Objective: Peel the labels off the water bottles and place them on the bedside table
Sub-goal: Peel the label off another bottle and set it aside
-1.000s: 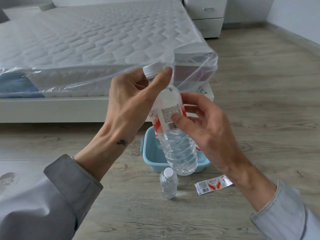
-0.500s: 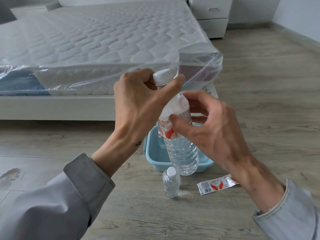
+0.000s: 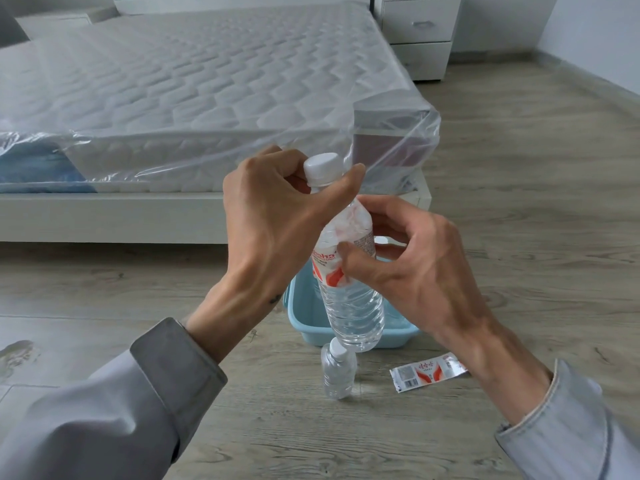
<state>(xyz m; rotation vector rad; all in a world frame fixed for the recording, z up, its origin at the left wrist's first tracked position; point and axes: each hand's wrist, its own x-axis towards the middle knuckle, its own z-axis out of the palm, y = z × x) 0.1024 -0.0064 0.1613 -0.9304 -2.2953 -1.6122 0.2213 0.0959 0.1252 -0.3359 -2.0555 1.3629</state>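
My left hand (image 3: 277,216) is closed round the neck of the water bottle (image 3: 349,271), thumb lying just under its white ribbed cap (image 3: 322,168); my right hand (image 3: 408,268) pinches the label (image 3: 332,268), thumb pressed on the red-and-white film where it is crinkling away from the clear plastic; I judge this peel begun but not finished, since the label clings round most of the bottle. The bottle is held up in the air, tilted, above the pale blue plastic tub (image 3: 304,317); its lower body is ridged, transparent, full of water. On the wood-grain floor (image 3: 519,202) below stands a bare bottle (image 3: 337,372), label gone; a loose label (image 3: 427,372) lies flat near it, thin and glossy; so one is stripped, I judge, yet not carried over. The white drawer unit (image 3: 420,29), probably the bedside table, stands well apart beyond the quilted mattress (image 3: 190,74) in its clear wrap; nothing seems placed there.
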